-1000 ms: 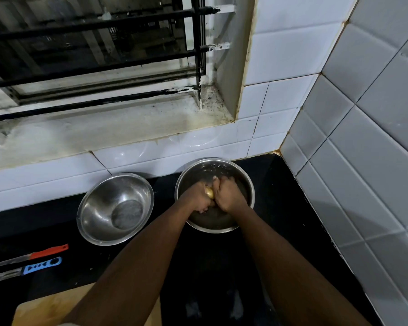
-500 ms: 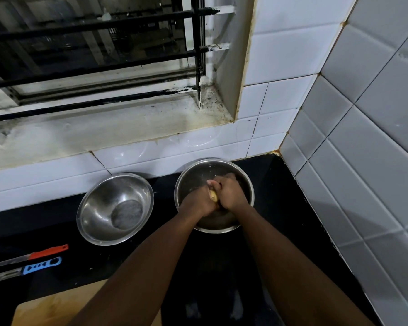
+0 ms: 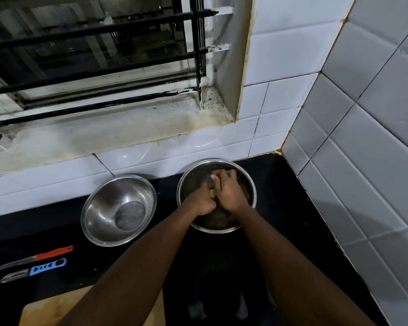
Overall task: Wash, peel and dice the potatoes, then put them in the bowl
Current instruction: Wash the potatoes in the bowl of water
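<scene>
Both my hands are inside a steel bowl [image 3: 251, 184] of murky water at the back of the black counter. My left hand [image 3: 201, 201] and my right hand [image 3: 229, 191] are curled together round a yellowish potato [image 3: 212, 193]; only a small patch of it shows between them. My right fingers reach over the top of the potato towards the bowl's far side. A second steel bowl [image 3: 99, 208] stands empty to the left.
A red-handled knife [image 3: 54, 251] and a blue-handled peeler [image 3: 46, 267] lie on the counter at the left. A wooden cutting board [image 3: 47, 309] sits at the near edge. Tiled walls close the back and right; a barred window sits above.
My right hand has slid forward over the potato, its fingers now further towards the bowl's far rim. My left hand stays low on the potato.
</scene>
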Demonstrator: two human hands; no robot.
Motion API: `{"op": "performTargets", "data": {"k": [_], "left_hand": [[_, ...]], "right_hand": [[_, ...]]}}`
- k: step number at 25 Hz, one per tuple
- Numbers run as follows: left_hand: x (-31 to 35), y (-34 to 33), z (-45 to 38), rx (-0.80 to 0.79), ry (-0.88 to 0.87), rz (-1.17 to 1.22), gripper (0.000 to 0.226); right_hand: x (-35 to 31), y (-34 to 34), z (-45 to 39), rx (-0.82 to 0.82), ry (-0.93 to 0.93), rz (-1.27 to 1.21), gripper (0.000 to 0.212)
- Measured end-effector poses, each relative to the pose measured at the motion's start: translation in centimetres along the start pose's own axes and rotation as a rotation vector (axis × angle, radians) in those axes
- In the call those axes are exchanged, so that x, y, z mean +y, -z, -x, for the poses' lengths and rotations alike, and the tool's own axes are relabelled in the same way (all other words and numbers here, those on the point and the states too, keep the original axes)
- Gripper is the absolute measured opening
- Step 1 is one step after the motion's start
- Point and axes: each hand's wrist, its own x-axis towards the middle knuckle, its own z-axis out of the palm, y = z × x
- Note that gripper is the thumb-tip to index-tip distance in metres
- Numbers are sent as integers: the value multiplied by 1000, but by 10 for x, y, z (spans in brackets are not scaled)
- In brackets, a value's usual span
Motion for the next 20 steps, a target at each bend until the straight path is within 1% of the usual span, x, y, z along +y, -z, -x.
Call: {"op": "performTargets", "data": {"k": [1,4,7,8,9,13,15,17,20], "left_hand": [[1,0,1,-13,-19,1,78],[5,-1,4,16,-26,-3,60],[8,-4,4,75,17,84,69],[9,-5,5,95,24,105,66],[11,-5,6,115,32,124,58],[10,-1,2,161,47,110,24],[7,1,-1,130,60,96,21],[4,1,-1,126,63,75,20],[3,1,1,142,76,46,16]], "right_hand": [[1,0,0,5,10,-31,32],[0,-1,2,82,52,-129,33],[0,1,3,168,56,-210,36],[-1,2,2,186,49,-216,36],[-1,2,2,195,39,-212,33],[-2,1,2,151,8,-156,16],[-3,1,2,138,28,-113,9],[-4,1,4,145,4,-75,5],[-4,3,5,115,-63,-45,9]]}}
